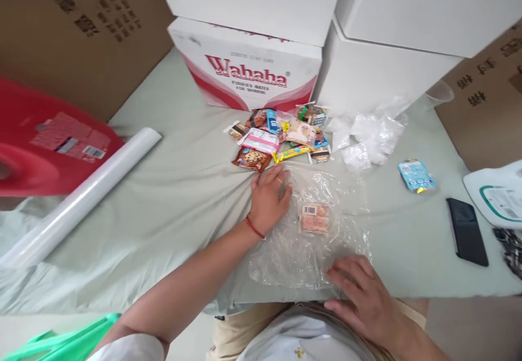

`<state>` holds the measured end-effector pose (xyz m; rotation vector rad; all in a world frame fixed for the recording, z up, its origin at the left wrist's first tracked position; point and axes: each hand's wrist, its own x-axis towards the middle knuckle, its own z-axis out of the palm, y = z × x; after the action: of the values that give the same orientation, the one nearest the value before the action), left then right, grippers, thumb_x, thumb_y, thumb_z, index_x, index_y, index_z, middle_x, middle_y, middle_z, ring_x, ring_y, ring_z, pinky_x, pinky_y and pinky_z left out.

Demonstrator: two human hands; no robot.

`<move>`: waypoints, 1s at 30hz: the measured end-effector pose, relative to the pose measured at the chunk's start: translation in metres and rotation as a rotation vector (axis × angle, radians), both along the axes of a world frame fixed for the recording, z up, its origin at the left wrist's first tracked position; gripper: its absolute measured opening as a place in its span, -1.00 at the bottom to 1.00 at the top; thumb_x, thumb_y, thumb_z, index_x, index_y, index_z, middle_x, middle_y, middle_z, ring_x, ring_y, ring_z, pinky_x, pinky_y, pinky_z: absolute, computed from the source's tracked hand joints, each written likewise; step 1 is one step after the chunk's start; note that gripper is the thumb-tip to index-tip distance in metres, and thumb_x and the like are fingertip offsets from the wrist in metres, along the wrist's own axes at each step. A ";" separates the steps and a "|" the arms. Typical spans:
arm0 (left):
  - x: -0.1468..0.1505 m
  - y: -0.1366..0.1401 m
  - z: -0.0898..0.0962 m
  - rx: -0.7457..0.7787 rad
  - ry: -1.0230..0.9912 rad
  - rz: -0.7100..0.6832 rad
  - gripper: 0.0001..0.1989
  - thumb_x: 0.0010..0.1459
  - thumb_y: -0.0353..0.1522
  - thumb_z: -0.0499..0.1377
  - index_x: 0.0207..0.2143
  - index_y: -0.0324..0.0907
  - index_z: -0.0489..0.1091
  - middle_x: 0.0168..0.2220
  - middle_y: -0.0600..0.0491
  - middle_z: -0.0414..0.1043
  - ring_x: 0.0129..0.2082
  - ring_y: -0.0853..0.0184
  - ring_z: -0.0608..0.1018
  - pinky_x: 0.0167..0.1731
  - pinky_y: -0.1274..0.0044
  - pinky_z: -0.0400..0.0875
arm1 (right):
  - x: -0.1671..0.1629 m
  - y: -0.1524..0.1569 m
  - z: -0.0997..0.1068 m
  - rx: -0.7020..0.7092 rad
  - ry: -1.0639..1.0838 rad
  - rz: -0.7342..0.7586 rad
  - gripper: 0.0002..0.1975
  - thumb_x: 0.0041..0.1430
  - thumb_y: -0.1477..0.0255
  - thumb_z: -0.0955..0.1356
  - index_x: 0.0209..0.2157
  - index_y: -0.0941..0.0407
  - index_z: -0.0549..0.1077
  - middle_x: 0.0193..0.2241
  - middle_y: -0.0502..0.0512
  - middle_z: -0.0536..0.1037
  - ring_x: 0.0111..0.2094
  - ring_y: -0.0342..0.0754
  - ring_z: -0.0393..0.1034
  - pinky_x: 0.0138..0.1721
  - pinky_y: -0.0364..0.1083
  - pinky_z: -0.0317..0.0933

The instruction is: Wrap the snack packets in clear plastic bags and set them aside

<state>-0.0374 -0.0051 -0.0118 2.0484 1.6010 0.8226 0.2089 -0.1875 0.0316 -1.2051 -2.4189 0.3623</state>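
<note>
A clear plastic sheet (281,260) lies crinkled on the green cloth at the table's front. On it rests a small snack packet (315,219) with a barcode and a pinkish print. My left hand (269,195) lies on the sheet's left upper edge, fingers spread and pointing at the snack pile. At the sheet's lower right, my right hand (359,293) hovers over or touches its edge with the fingers apart; contact is hard to make out. Beyond my left fingertips sits a brown cookie packet (252,158), the nearest of a pile of wrapped snacks (302,132).
A Wahaha carton (253,67) and white boxes (391,67) stand behind. Wrapped clear-plastic bundles (373,135), a blue packet (416,175), a black phone (467,231) and a white bottle (499,195) are on the right. At left lie a plastic roll (87,195) and a red jug (53,138).
</note>
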 end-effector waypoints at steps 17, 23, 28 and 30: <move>-0.072 -0.060 0.041 -0.031 -0.024 -0.890 -0.17 0.17 0.08 0.28 0.39 0.02 0.17 0.24 -0.13 0.43 0.23 0.06 0.47 0.24 0.20 0.35 | 0.026 0.020 0.008 -0.275 0.292 0.008 -0.85 0.40 0.56 0.29 -0.11 0.07 0.47 -0.20 0.11 0.56 -0.19 -0.05 0.37 -0.15 -0.05 0.32; -0.088 -0.081 0.022 -0.036 0.111 -0.847 -0.02 0.07 0.12 0.33 0.42 -0.02 0.09 0.38 -0.23 0.23 0.34 -0.05 0.35 0.32 0.08 0.25 | 0.027 0.080 0.040 -0.333 0.226 -0.122 -0.81 0.47 0.41 0.23 -0.22 0.07 0.45 -0.39 0.03 0.52 -0.34 -0.09 0.37 -0.29 -0.12 0.22; -0.075 -0.068 0.018 -0.041 -0.114 -0.593 -0.82 0.39 -0.35 0.13 -0.04 -0.08 0.50 0.11 -0.09 0.54 0.06 0.22 0.58 0.04 0.35 0.50 | 0.020 0.134 0.042 -0.453 0.239 -0.241 -0.78 0.40 0.33 0.25 -0.29 0.08 0.46 -0.45 -0.03 0.47 -0.43 -0.13 0.30 -0.35 -0.14 0.13; -0.069 -0.058 0.017 -0.139 -0.223 -0.412 -0.80 0.40 -0.30 0.11 -0.19 -0.12 0.52 -0.12 -0.05 0.61 -0.16 0.28 0.62 -0.14 0.43 0.52 | 0.019 0.152 0.035 -0.520 0.267 -0.291 -0.77 0.35 0.29 0.27 -0.31 0.08 0.48 -0.50 -0.06 0.44 -0.47 -0.14 0.25 -0.39 -0.15 0.09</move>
<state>-0.1063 -0.0632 0.0049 2.0068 1.0376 0.7320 0.2284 -0.0354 0.0671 -1.5774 -1.9393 1.0311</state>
